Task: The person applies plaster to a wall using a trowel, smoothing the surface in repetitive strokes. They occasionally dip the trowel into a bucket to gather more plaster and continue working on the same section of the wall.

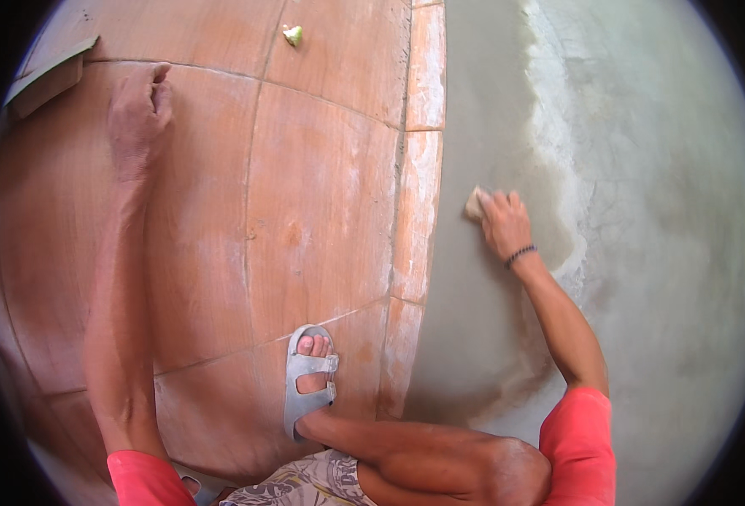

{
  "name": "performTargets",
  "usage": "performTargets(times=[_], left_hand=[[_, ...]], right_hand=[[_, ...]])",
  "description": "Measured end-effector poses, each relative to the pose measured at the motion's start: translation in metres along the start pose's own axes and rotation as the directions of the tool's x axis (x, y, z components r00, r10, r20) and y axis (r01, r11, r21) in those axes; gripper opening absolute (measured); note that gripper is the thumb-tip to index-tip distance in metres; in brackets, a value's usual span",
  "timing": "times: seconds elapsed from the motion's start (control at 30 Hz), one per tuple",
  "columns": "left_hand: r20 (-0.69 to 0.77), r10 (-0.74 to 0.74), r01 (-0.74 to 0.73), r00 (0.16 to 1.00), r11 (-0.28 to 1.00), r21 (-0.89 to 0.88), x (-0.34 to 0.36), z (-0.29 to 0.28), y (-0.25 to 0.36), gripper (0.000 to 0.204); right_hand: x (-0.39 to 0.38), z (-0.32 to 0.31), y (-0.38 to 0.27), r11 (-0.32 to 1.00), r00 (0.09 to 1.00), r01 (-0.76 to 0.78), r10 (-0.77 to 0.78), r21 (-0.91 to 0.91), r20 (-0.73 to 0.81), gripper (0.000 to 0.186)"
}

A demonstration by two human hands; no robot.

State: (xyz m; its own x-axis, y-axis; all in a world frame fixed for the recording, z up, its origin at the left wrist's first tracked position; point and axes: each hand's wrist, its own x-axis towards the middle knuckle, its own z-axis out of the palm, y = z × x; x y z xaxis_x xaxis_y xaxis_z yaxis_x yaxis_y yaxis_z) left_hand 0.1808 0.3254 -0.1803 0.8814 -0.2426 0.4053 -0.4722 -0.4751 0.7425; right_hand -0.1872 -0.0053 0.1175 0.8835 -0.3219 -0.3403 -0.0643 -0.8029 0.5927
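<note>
My right hand (506,223), with a dark beaded bracelet at the wrist, pinches a small pale tan sponge (474,205). It presses the sponge against a smooth, damp-looking grey cement surface (474,337). My left hand (140,118) is far over to the left, closed in a fist above or on the orange-brown tiles (322,202); I cannot tell whether it touches them. Nothing shows between its curled fingers. Both arms have red sleeves.
A narrow strip of white-smeared tiles (419,202) borders the cement. Paler, drier-looking cement (659,253) lies farther right. A thin greyish flat piece (52,76) is at the upper left. A small green-white scrap (292,34) lies on the tiles. My sandalled foot (309,379) stands near the strip.
</note>
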Motion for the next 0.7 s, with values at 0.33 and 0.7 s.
performTargets(times=[0.33,0.7], left_hand=[[0.027,-0.013,0.011,1.0,0.998,0.059,0.0,-0.005,0.02,0.019],[0.028,-0.033,0.031,0.999,0.995,0.096,0.0,-0.001,0.022,0.019]], right_hand=[[0.043,-0.031,0.033,0.984,0.978,-0.147,0.13,-0.1,-0.162,0.054],[0.131,-0.003,0.064,0.973,0.97,-0.174,0.143,-0.153,-0.199,0.049]])
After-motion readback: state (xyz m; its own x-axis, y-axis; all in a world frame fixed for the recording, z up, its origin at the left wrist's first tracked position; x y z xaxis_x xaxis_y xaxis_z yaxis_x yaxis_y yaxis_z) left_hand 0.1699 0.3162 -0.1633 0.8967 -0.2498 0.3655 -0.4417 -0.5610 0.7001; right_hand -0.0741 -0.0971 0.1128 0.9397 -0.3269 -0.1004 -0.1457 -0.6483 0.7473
